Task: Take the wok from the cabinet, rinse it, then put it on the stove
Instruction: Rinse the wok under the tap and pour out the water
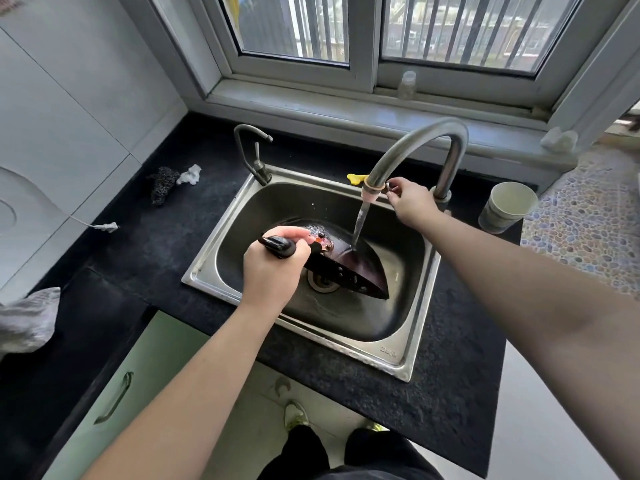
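Stainless steel sink (pixel 242 268), rectangular, set into a black speckled desk (pixel 450 341) under a window. Dark round wok (pixel 356 268) sits inside the basin, tipped steeply on edge over the drain, its inner face turned toward the water stream (pixel 360 221) falling from the tall curved steel faucet (pixel 420 140).

Left hand (pixel 273 268): fingers curled fully round the wok's black handle (pixel 277 244), carrying its tilt. Right hand (pixel 412 202): fingers pinched at the faucet spout just beside its outlet; whether they hold it or only touch it, I cannot tell.

Risks, judged:
- Wet handle plus a one-hand hold could let the wok rotate or drop against the basin wall.
- Stream striking the steep inner face may deflect over the front rim onto the desk and floor.
- Swinging the spout further could take the stream off the wok.

Room: the wok nearly spans the basin, so turning it inside is tight; its rim lies near the right wall. Lifting straight up must clear the spout, which overhangs the wok. A small second steel tap (pixel 254 150) stands at the back left corner, a pale paper cup (pixel 507 206) near the right rim. Open desk lies left of the sink. Stove not in view.
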Demonstrator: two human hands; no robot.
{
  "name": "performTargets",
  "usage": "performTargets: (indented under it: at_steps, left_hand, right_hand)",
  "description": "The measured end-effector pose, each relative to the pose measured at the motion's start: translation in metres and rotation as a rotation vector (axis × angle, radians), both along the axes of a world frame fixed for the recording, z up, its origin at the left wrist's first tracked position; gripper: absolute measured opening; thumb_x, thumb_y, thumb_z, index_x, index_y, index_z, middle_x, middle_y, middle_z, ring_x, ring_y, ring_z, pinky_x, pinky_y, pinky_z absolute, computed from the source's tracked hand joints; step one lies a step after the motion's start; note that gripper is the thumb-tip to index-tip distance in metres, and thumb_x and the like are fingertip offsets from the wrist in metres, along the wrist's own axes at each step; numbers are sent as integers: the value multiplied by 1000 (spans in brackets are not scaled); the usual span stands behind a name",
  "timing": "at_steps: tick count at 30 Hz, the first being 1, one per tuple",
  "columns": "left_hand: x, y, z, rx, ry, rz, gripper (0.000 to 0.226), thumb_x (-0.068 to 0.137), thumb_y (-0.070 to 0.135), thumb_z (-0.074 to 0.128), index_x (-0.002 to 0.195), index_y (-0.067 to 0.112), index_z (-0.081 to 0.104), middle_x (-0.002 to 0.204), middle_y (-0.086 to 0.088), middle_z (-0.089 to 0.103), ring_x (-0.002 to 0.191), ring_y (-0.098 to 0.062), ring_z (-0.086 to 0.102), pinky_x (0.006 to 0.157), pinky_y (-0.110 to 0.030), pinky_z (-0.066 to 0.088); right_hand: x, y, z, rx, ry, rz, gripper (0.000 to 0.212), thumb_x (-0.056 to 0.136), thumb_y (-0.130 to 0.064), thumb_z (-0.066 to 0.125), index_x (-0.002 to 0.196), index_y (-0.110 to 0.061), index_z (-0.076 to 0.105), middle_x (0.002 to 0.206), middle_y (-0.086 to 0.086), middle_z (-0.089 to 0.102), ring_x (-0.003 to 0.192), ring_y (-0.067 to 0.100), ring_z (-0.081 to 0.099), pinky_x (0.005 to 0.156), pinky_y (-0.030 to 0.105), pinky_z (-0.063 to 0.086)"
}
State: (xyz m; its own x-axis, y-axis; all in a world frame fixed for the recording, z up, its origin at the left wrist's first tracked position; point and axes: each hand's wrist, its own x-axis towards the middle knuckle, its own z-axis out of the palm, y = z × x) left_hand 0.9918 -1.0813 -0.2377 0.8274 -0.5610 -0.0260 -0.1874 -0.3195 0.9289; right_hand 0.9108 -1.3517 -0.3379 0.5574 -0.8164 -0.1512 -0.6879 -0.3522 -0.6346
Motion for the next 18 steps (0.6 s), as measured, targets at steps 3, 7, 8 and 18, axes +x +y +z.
performTargets:
  at_steps: [3, 7, 8, 18]
  left_hand:
    - [4, 6, -1, 23, -41, -70, 19, 81, 3, 62, 78, 18, 74, 87, 4, 74, 89, -4, 68, 83, -13, 48]
    - [2, 13, 0, 5, -32, -130, 20, 82, -1, 62, 82, 15, 73, 87, 3, 75, 90, -6, 68, 83, -12, 48]
    - [0, 14, 0, -6, -32, -143, 21, 82, -2, 61, 83, 15, 73, 86, 3, 75, 90, -7, 69, 84, -14, 49]
    - [-23, 14, -3, -22, -113, -318, 20, 78, -2, 62, 84, 14, 73, 85, 4, 74, 90, -12, 69, 88, -26, 52]
  right_hand:
    - [0, 2, 0, -6, -1, 5, 37, 98, -25, 49, 133, -16, 53, 130, 6, 61, 120, 27, 54, 97, 32, 40]
    - [0, 2, 1, 1, 12, 3, 38, 98, -25, 49, 134, -17, 52, 131, 6, 61, 121, 28, 54, 97, 32, 40]
    - [0, 2, 1, 4, 15, 3, 38, 98, -25, 49, 135, -17, 51, 131, 6, 61, 121, 28, 54, 97, 33, 41]
    - [-1, 4, 0, 8, 33, 26, 42, 97, -24, 49, 138, -17, 48, 133, 8, 60, 123, 29, 54, 100, 34, 42]
